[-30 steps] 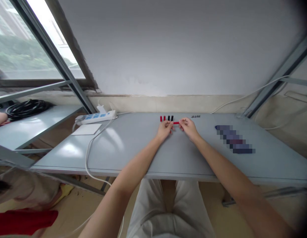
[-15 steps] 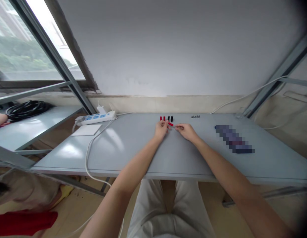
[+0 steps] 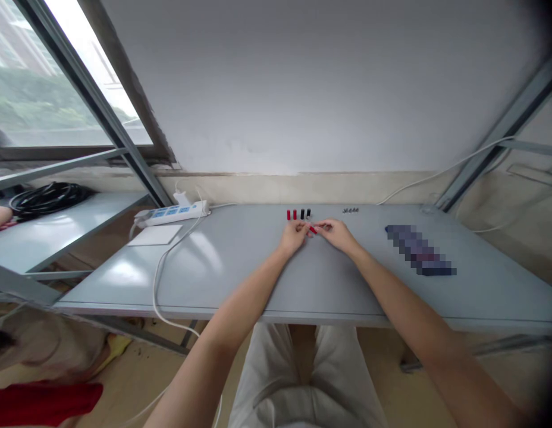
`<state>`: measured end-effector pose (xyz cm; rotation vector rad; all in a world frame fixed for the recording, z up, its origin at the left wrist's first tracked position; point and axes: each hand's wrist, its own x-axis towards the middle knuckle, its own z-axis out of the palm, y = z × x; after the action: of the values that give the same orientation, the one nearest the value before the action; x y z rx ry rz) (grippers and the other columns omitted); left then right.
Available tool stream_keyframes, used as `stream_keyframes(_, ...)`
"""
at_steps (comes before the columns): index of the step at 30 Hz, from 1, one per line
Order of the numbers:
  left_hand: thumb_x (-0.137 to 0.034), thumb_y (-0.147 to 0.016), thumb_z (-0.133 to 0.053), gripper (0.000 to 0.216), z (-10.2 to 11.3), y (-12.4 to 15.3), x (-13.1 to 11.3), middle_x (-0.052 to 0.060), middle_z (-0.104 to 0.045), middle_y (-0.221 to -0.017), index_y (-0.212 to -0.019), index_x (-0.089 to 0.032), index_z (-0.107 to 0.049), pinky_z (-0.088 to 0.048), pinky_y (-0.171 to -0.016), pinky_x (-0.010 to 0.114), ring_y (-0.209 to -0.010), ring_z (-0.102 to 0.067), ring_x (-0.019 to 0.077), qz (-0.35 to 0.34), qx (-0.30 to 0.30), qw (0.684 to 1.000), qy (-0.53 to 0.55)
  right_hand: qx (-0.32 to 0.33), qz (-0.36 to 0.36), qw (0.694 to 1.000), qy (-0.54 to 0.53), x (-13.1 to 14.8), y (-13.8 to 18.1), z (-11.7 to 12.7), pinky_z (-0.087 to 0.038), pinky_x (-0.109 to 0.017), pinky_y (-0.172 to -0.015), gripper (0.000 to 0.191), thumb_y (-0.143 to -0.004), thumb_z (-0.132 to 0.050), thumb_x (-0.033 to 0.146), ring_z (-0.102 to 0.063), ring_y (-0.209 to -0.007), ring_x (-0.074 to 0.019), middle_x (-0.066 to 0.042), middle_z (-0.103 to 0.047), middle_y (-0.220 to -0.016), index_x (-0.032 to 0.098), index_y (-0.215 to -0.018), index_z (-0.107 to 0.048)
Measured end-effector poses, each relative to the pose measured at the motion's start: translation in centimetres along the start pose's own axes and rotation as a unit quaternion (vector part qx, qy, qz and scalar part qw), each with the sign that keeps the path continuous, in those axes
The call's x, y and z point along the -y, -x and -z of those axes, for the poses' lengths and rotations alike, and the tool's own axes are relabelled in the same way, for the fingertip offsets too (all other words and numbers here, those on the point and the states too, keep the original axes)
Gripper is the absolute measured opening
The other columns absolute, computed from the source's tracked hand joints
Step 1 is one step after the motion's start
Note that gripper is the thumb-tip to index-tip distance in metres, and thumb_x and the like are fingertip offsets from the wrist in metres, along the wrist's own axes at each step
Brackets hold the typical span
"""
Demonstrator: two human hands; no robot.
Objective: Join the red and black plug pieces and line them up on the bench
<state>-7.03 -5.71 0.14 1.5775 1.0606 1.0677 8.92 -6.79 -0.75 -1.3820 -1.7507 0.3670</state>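
My left hand (image 3: 294,236) and my right hand (image 3: 337,233) meet at the far middle of the grey table (image 3: 240,267). Between their fingertips sits a small red piece (image 3: 312,230); both hands pinch it, the left from the left side and the right from the right. Just behind the hands stand two small red pieces (image 3: 291,214) and two small black pieces (image 3: 305,213) in a row. A few tiny dark screws (image 3: 350,210) lie a little to the right of that row.
A white power strip (image 3: 171,211) with its cord (image 3: 162,267) lies at the table's back left, a flat white sheet (image 3: 154,235) in front of it. A blurred dark object (image 3: 419,249) lies at right. Black cable (image 3: 46,194) is coiled on the left side table.
The red piece went from lying level between my hands to tilted, and my hands have closed in toward each other around it.
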Motion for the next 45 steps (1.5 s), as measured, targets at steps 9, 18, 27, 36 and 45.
stream_keyframes(9, -0.031, -0.078, -0.060, 0.020, -0.1, 0.0, 0.5, 0.002, -0.063, -0.062, -0.077, -0.011, -0.062, -0.039, -0.047, 0.019, -0.047, -0.049, 0.0065, -0.024, 0.016, 0.998, -0.047, 0.132, -0.032, 0.983, -0.126, 0.2, 0.4, -0.4, -0.041, -0.025, -0.060, 0.024, -0.072, -0.058, 0.038, -0.053, -0.060, -0.0122, -0.002, -0.063, -0.068, 0.015, -0.076, -0.063)
stream_keyframes(18, -0.036, -0.083, -0.049, 0.026, -0.3, 0.2, 0.3, 0.001, -0.058, -0.059, -0.078, -0.012, -0.060, -0.037, -0.046, 0.020, -0.045, -0.045, 0.0073, -0.021, 0.029, 0.999, -0.030, 0.127, -0.040, 0.991, -0.010, 0.0, 0.2, 0.1, -0.038, -0.024, -0.056, 0.017, -0.069, -0.061, 0.034, -0.050, -0.057, -0.0117, 0.001, -0.057, -0.060, 0.017, -0.069, -0.061)
stream_keyframes(27, -0.025, -0.083, -0.044, 0.023, 0.0, 0.2, 0.7, 0.001, -0.057, -0.059, -0.074, -0.013, -0.061, -0.037, -0.058, 0.023, -0.055, -0.048, 0.0107, -0.120, 0.016, 0.969, -0.213, 0.001, -0.117, 0.982, 0.147, -2.8, -3.9, 1.3, -0.040, -0.024, -0.061, 0.017, -0.071, -0.063, 0.031, -0.058, -0.066, -0.0156, -0.006, -0.066, -0.071, 0.015, -0.076, -0.066)
stream_keyframes(36, -0.026, -0.087, -0.040, 0.028, 0.0, 1.5, -0.7, 0.004, -0.061, -0.066, -0.080, -0.014, -0.064, -0.036, -0.060, 0.024, -0.056, -0.047, 0.0117, -0.173, 0.069, 0.918, -0.349, -0.009, -0.127, 0.972, 0.199, -5.1, -6.8, 0.5, -0.042, -0.024, -0.066, 0.016, -0.074, -0.062, 0.029, -0.061, -0.073, -0.0172, -0.009, -0.068, -0.079, 0.015, -0.078, -0.068)
stream_keyframes(45, -0.030, -0.087, -0.039, 0.029, 0.3, 1.5, -0.7, 0.004, -0.061, -0.066, -0.081, -0.015, -0.063, -0.036, -0.059, 0.025, -0.058, -0.049, 0.0135, -0.181, 0.081, 0.910, -0.365, -0.016, -0.129, 0.971, 0.199, -5.8, -7.7, 0.0, -0.043, -0.025, -0.068, 0.017, -0.074, -0.062, 0.029, -0.061, -0.075, -0.0174, -0.008, -0.068, -0.080, 0.015, -0.080, -0.068)
